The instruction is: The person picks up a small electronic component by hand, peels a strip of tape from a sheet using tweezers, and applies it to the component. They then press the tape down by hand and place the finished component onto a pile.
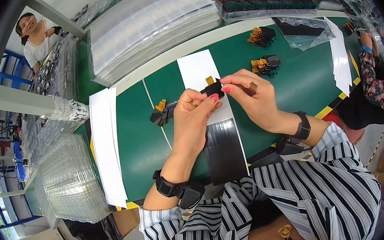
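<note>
My left hand [191,120] holds a small flat black part with a gold flex tab [211,89], pinched between thumb and fingers above a white sheet [196,68]. At the part's right edge, the thumb and forefinger of my right hand [256,99] are pinched together. A small brown piece [252,87] shows among the right fingers; its kind is unclear. Below the hands lies a dark sheet of glossy black strips [225,149]. Left of my left hand sits a small group of similar black parts with gold tabs [163,112].
Two bunches of black parts [261,36] [266,65] lie on the green table [140,158] at right, near a clear plastic bag [304,33]. White papers flank the workspace [108,147] [340,57]. Stacked clear trays [154,30] stand behind. Other people are at far left and right.
</note>
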{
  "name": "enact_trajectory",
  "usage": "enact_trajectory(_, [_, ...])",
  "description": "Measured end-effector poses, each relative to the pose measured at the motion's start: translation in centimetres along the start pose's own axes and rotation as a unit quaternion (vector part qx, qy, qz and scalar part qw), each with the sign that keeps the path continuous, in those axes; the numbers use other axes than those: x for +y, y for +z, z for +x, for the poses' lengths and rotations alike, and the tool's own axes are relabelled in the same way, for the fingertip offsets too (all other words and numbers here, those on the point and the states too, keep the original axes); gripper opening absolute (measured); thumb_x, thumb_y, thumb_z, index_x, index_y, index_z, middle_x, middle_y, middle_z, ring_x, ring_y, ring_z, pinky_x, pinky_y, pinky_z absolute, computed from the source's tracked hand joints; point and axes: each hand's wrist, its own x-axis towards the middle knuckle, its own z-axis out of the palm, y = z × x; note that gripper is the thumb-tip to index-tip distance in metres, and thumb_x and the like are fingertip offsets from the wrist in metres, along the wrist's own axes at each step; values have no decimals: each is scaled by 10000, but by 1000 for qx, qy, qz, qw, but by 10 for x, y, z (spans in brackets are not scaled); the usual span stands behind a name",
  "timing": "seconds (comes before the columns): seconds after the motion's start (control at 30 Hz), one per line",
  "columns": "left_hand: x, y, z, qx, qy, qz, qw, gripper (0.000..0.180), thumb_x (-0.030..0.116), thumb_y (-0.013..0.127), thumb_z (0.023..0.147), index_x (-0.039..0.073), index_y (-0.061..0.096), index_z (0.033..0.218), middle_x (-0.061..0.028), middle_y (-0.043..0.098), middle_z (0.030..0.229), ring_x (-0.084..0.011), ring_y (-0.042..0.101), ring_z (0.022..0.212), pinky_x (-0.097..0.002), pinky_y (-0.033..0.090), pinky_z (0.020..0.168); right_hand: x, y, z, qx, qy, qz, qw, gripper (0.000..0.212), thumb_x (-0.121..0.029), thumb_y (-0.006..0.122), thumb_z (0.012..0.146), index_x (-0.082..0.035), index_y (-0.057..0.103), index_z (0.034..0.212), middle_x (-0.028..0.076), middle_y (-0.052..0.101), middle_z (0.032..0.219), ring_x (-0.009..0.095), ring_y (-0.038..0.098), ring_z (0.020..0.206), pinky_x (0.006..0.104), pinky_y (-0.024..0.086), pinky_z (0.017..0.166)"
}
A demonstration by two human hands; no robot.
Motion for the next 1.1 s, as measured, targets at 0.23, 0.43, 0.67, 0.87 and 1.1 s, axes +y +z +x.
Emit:
enact_trajectory(0.23, [1, 1, -3, 33, 134, 219, 966, 99, 22, 609, 765, 58, 518, 754, -47, 575, 822, -115, 543, 745, -258, 439, 713, 2, 0, 0, 5, 30, 34, 999, 88, 8, 563, 801, 28, 590, 883, 15, 524, 781, 36, 441, 626, 166, 336, 509])
enact_trajectory(0.43, [5, 4, -5, 106, 350, 502, 784, 142, 62, 690, 677, 40, 579, 763, -37, 536, 748, -174, 491, 765, -270, 387, 672, 2, 2, -1, 8, 27, 32, 999, 69, 0, 567, 800, 28, 582, 861, 5, 517, 772, 28, 413, 596, 167, 312, 492])
enact_trajectory(0.67, [2, -1, -2, 56, 277, 452, 846, 131, 60, 655, 717, 37, 605, 836, -31, 562, 796, -140, 499, 780, -250, 395, 701, -4, 0, 1, -22, 5, -24, 999, 57, -5, 569, 795, 23, 575, 844, 18, 514, 764, 32, 400, 583, 171, 302, 487])
enact_trajectory(0.87, [0, 3, -3, -10, 97, 306, 947, 147, 50, 593, 784, 8, 587, 924, -23, 579, 857, -89, 507, 790, -214, 399, 727, -9, -11, 4, -18, -23, -59, 998, 39, 25, 550, 780, 23, 561, 818, 53, 517, 736, 86, 441, 611, 202, 342, 509])
enact_trajectory(1.1, [-5, 1, -3, -22, 98, 309, 946, 254, 34, 543, 820, 0, 512, 1070, -21, 577, 837, -76, 525, 785, -207, 414, 711, 19, -106, 27, 49, -56, -305, 949, 37, 17, 526, 769, 27, 557, 785, 113, 529, 739, 203, 498, 678, 262, 398, 623])
